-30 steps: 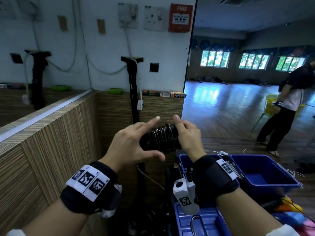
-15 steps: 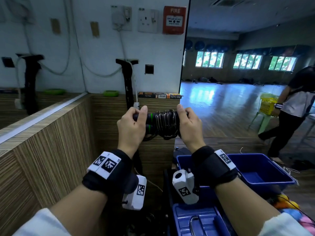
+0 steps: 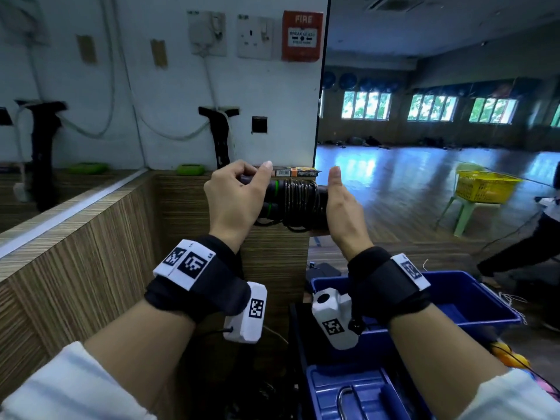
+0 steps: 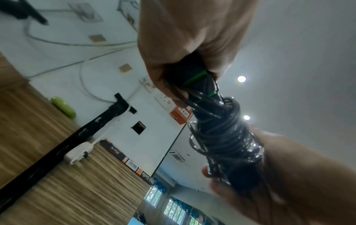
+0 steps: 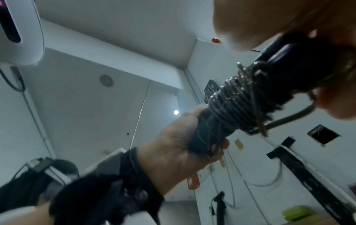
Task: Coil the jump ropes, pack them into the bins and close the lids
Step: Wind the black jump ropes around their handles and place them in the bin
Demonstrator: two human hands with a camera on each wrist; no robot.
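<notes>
Two hands carry the load: your left hand (image 3: 235, 198) is wrapped round one end of the rope bundle (image 3: 298, 197) and your right hand (image 3: 344, 207) closes on the other, thumb raised; the right wrist view shows its fingers curled round the handle ends. The bundle is a black jump rope, cord wound in tight turns about its two handles (image 4: 200, 85), which lie side by side with green rings showing. It is held at chest height in front of you, clear of any surface, its long axis running left to right between the hands. The open bin (image 3: 472, 301) sits low and to your right, well below the bundle and on the right hand's side; that hand is the nearer one to it. A lid (image 3: 360, 392) with a metal handle lies nearer still, directly beneath your forearms. One loose loop (image 5: 294, 117) of cord stands off the winding at the right end; judged likely to slip if the grip there eases. In my judgement the coil is finished or nearly so, and the next move is down and rightward, keeping the axis level until it clears the rim.
</notes>
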